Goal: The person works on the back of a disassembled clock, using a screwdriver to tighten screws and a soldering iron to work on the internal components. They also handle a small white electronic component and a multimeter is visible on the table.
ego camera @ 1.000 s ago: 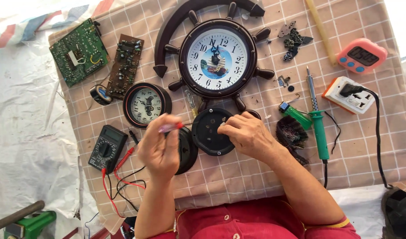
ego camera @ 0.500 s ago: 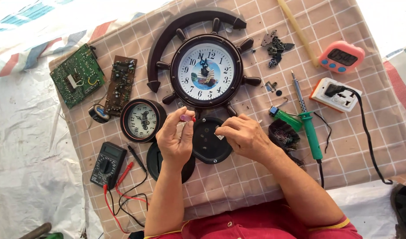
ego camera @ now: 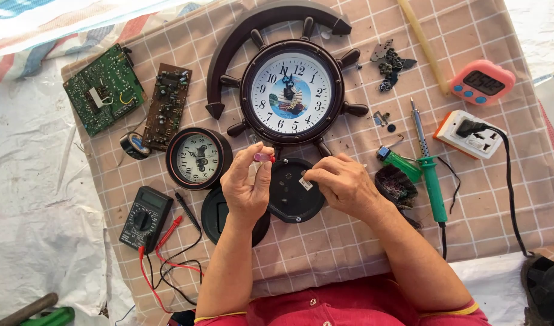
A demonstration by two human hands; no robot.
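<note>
Pinching a small pink and red piece [ego camera: 264,157], the left hand [ego camera: 248,184] has come up higher than before. Right hand [ego camera: 343,184] fingers hold a tiny white part on the round black clock back [ego camera: 295,196], mid-cloth.

A checked cloth [ego camera: 349,241] covers the surface. Directly on it lie a ship-wheel wall clock [ego camera: 292,92], small round clock [ego camera: 197,158], two circuit boards [ego camera: 103,89], multimeter [ego camera: 145,218], soldering iron [ego camera: 429,169], pink timer [ego camera: 483,82] and power socket [ego camera: 471,134].
</note>
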